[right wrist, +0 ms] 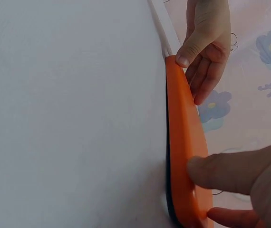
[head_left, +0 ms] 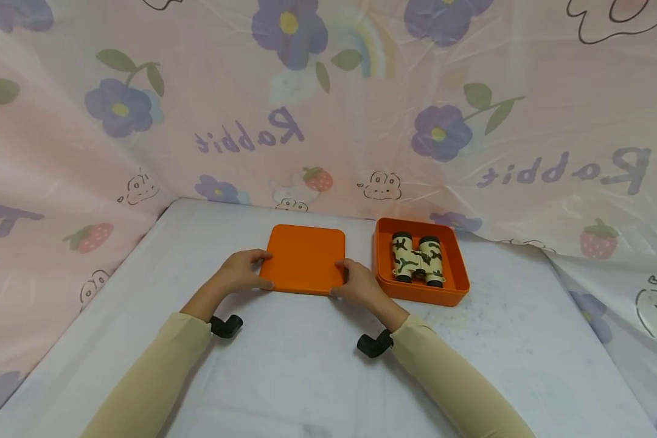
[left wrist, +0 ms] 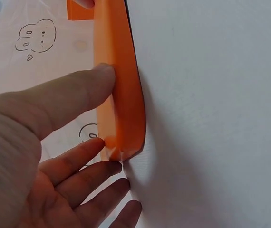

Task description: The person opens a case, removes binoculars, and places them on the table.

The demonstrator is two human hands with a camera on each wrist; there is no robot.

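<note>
An orange rectangular lid (head_left: 305,258) lies flat side up at the middle of the table, between both hands. My left hand (head_left: 239,271) grips its left end, the thumb at the near corner and the index finger farther back along the side. On the opposite end, my right hand (head_left: 362,285) holds the lid the same way, thumb near its front corner. The left wrist view shows the left thumb pressed on the lid's rim (left wrist: 128,95), with other fingers spread beside the corner. A dark line runs under the lid's edge (right wrist: 178,142) in the right wrist view.
Right of the lid stands an open orange box (head_left: 420,294). Inside it lie camouflage-patterned binoculars (head_left: 419,258). A white cloth covers the table (head_left: 290,371). Behind and at the sides hangs a pink printed curtain (head_left: 339,121).
</note>
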